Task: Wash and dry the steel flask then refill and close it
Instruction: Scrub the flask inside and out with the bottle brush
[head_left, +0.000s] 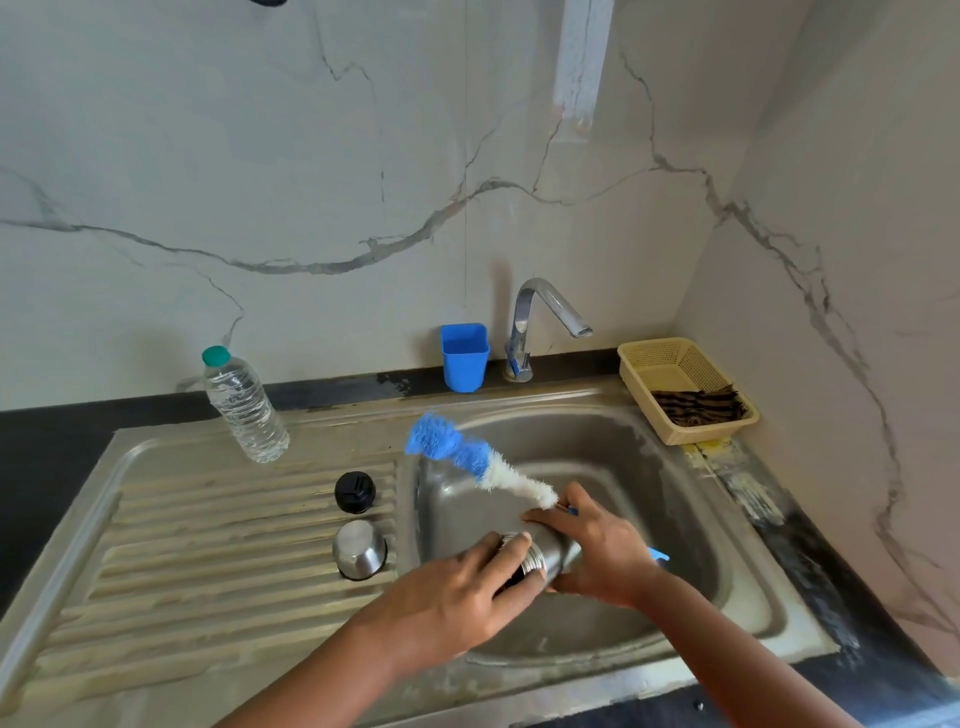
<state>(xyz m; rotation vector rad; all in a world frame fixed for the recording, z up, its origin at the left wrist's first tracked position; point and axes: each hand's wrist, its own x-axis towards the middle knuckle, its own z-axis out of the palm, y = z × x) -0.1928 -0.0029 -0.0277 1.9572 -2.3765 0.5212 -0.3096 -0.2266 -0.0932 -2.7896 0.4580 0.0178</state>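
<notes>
The steel flask (550, 556) lies tilted over the sink basin (597, 457), near the basin's left wall, its threaded mouth pointing toward the person and down to the left. The left hand (457, 597) covers that mouth, fingers curled over the rim and thumb along the top of the threads. The right hand (597, 551) wraps round the flask body from the far side and also holds the bottle brush (483, 465), whose thin blue handle passes under the fingers and shows again as a blue tip at the wrist. The brush head, white bristles turning blue at the end, sticks up and left, out past the basin's left rim and over the edge of the draining board (218, 545). On the ribbed board just beside the basin stand the black stopper (355, 491) and, nearer the person, the steel cup lid (359, 548) mouth down; the two are close but apart. Farther back on the board stands a plastic water bottle (244, 405) with a green cap, upright. Against the wall, a blue tumbler (465, 356) sits just left of the tap (540, 322), whose spout reaches over the basin's back edge. A cream basket (649, 358) holding a striped cloth (698, 408) sits at the basin's far right corner
</notes>
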